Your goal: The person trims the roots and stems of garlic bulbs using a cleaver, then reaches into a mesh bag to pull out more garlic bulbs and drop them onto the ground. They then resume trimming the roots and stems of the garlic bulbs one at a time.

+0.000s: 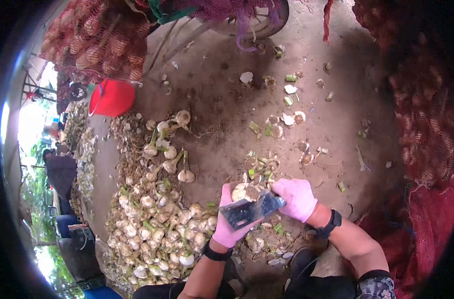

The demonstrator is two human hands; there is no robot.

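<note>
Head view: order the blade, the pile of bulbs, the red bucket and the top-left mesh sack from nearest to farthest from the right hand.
1. blade: held in the right hand, pointing left.
2. pile of bulbs: on the ground, lower left.
3. red bucket: upper left, past the pile.
4. mesh sack: top left, above the bucket.

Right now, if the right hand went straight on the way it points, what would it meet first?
Probably the bulb in the left hand; the knife in the right hand seems to touch it, depth unclear.

Dirt ground point(222, 107) with heaped white bulbs point(152, 224), cut scraps point(288, 118), red bucket point(112, 98)
</note>
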